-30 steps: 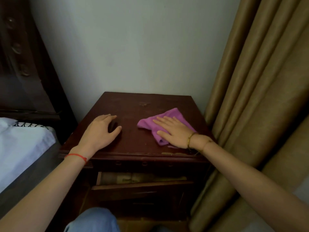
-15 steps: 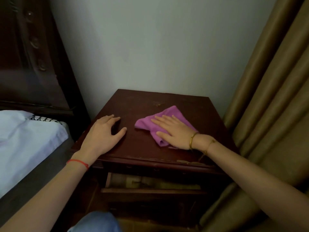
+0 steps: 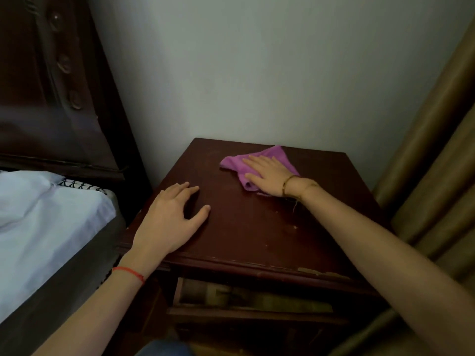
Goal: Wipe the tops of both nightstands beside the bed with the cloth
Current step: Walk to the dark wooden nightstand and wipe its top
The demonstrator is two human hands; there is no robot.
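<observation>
Wooden nightstand (image 3: pixel 257 227) between bed (image 3: pixel 38 214) and curtain (image 3: pixel 437 176); both hands flat, right (image 3: pixel 267 176) pressing cloth (image 3: pixel 236 160).

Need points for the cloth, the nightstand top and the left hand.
cloth (image 3: pixel 232 161): head view, bare purple fold left of the right hand's fingers.
nightstand top (image 3: pixel 257 227): head view, bare dark wood between the two arms.
left hand (image 3: pixel 167 222): head view, back of the hand.

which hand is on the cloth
The right hand, with the gold bracelet, presses flat on the purple cloth near the nightstand's back edge. The left hand, with the red string, rests on bare wood near the front.
</observation>
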